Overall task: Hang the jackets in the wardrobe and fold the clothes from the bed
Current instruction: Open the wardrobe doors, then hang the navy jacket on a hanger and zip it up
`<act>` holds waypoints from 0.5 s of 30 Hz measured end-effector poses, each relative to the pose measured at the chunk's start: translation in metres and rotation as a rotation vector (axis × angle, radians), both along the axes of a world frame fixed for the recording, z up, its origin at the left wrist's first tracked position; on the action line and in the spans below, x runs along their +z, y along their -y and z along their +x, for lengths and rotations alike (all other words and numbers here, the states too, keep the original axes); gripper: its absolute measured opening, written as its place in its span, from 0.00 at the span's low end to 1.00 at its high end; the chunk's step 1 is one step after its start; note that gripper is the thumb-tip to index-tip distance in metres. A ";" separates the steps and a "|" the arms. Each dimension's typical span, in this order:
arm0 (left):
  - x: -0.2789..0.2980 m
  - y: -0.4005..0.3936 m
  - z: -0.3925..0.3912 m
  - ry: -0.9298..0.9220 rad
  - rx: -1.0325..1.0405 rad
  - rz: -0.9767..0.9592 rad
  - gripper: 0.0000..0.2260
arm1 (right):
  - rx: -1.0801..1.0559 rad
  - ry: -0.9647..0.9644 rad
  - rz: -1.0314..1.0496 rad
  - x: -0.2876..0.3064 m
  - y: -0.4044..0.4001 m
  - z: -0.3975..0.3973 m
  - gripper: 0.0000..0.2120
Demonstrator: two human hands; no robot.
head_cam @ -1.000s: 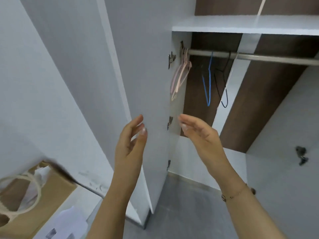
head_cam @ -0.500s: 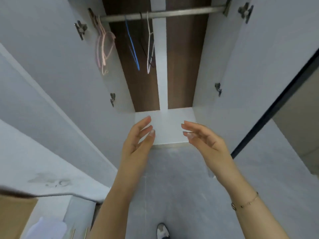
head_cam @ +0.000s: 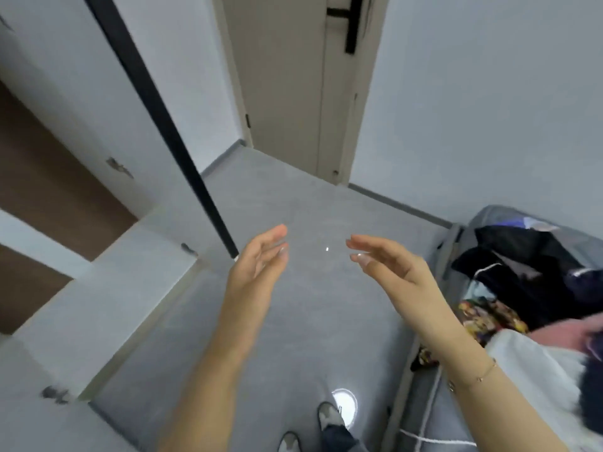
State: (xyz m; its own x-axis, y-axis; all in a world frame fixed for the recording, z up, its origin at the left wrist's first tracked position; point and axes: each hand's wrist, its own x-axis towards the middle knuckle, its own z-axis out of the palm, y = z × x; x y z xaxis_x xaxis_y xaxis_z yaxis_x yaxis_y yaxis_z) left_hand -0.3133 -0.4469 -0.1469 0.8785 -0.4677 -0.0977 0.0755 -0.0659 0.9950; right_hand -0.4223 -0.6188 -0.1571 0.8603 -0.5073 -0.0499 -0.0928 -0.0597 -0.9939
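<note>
You've swung from the wardrobe [head_cam: 49, 197] at frame left toward the bed [head_cam: 456, 243] lower right, left hand [head_cam: 257, 265] and right hand [head_cam: 388, 262] both released, empty, so next grab a jacket.

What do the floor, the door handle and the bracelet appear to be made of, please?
Floor: smooth matte grey, likely tile or vinyl; it mirrors a lamp faintly. Door handle: matte black, probably metal. Bracelet: thin gold-coloured chain, seemingly metal.
</note>
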 end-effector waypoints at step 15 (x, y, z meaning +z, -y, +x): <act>-0.039 0.250 -0.156 -0.069 -0.804 0.013 0.13 | -0.817 -0.066 0.082 -0.032 0.116 -0.242 0.12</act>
